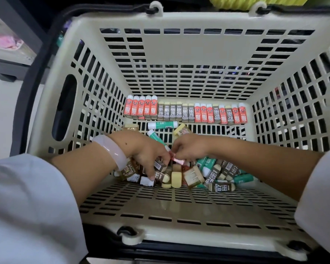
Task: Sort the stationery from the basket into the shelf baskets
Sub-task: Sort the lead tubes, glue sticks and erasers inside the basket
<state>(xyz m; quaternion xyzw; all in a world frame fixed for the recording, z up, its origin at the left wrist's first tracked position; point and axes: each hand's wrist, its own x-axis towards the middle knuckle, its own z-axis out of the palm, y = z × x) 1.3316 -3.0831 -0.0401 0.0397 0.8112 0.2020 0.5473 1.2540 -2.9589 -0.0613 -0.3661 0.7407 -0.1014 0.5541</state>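
Still early, by the look of it. Both hands down in the cream basket [179,46]: left hand [147,151] and right hand [191,147] together pinching 1 small red piece [176,159] above a loose pile of erasers and glue sticks [198,174]. Neat eraser row [185,112] along the far wall. No shelf baskets visible; nearly everything apparently left to sort.

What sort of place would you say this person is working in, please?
Probably a stationery shop or its stockroom. A cream shopping basket with black handles holds many identical packaged erasers lined up in a row, plus green glue sticks. Both hands, left hand and right hand, dig through the loose pile.
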